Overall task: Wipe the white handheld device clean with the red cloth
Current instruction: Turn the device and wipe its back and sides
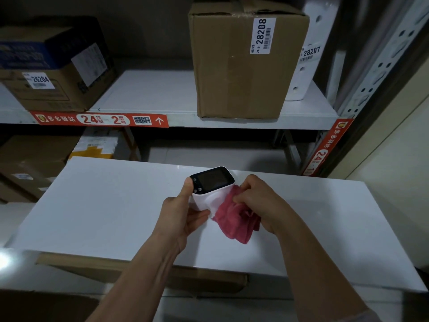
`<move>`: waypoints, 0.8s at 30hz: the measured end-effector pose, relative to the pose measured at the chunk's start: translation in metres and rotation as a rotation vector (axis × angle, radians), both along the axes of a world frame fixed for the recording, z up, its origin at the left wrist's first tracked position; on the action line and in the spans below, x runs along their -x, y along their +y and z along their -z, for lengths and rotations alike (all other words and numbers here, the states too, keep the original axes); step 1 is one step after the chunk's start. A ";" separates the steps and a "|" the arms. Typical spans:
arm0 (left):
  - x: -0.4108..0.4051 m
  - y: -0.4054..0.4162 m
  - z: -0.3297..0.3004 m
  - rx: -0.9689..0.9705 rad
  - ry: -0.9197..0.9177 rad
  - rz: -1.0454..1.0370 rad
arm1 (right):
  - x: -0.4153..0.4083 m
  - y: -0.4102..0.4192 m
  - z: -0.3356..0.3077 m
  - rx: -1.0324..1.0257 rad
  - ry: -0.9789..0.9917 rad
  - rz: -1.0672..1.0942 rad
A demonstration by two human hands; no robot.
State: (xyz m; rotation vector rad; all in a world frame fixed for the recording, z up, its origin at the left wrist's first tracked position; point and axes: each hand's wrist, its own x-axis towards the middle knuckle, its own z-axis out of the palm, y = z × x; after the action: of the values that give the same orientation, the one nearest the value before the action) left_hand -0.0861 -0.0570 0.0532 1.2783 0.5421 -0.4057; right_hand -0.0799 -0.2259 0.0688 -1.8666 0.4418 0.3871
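While left hand (183, 217) grips white device (210, 190) (screen up), right hand (257, 201) pinches red cloth (234, 225).

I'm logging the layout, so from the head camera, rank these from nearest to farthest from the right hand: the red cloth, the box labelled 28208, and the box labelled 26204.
From the right hand:
1. Red cloth, gripped in that hand.
2. Box labelled 28208, on the shelf above, slightly left.
3. Box labelled 26204, far left on that shelf.

I am seeing two bare forearms, the right arm (325, 270) showing a greyish sleeve edge (366, 316) near its elbow.
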 end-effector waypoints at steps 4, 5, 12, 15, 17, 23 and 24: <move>0.000 -0.008 0.000 -0.007 -0.028 -0.004 | 0.002 0.004 -0.007 -0.003 -0.061 -0.007; 0.000 -0.008 0.000 -0.014 -0.029 -0.012 | 0.002 0.003 -0.006 0.021 -0.065 0.005; -0.003 -0.005 0.003 -0.043 -0.032 -0.008 | 0.001 -0.003 0.004 0.152 -0.106 0.060; -0.005 0.002 0.003 -0.029 -0.018 0.006 | -0.003 -0.003 0.003 0.190 -0.170 0.064; -0.004 0.007 0.004 -0.031 -0.005 0.032 | -0.003 -0.004 0.005 0.264 -0.189 0.074; -0.002 0.026 -0.007 -0.013 0.044 0.140 | -0.003 -0.008 -0.004 0.263 -0.236 -0.032; -0.002 0.030 -0.009 0.005 0.049 0.145 | -0.003 -0.008 -0.007 0.257 -0.255 -0.038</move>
State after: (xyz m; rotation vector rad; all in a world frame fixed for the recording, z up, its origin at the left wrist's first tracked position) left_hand -0.0842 -0.0270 0.0622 1.3096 0.4905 -0.5602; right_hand -0.0770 -0.2338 0.0758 -2.1432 0.2931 0.1164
